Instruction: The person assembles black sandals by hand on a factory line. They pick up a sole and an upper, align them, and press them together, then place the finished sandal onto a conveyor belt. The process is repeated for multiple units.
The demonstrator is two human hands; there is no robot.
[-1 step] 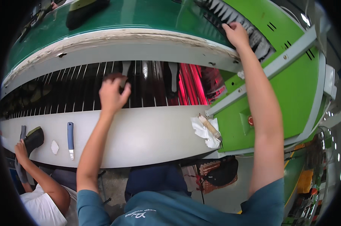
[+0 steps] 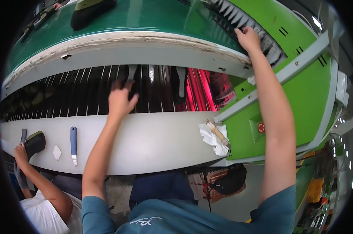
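the left hand [image 2: 121, 102], near the centre of the frame, reaches over the slatted conveyor [image 2: 155, 93], thumb set wide of the fingers. the fingertips blur against a long grey-and-black piece [image 2: 132, 72], so contact cannot be told. the right hand [image 2: 248, 38], upper right, is narrow, thumb and forefinger close together beside the jagged dark-and-pale strip curtain [image 2: 233, 15]; whether it pinches anything cannot be told.

the pieces lie upper centre: that one under the left fingers, and a second grey-and-black piece [image 2: 180, 82] to its right, just beside the red-lit stretch [image 2: 198, 87]. the step in hand looks like handling the piece by the left fingers. a secure hold would, i judge, call for thumb and fingers to narrow on its edges, clear of the slats.

as for writing, pale lettering and a small emblem sit on the teal shirt [image 2: 172, 218] at the bottom of the frame. the red button [image 2: 261, 127], right of centre on the green panel [image 2: 301, 101], has pale marks too small to read. no label can be made out on the blue-handled tool [image 2: 73, 141], lower left, or the black shoe [image 2: 91, 16], upper left.
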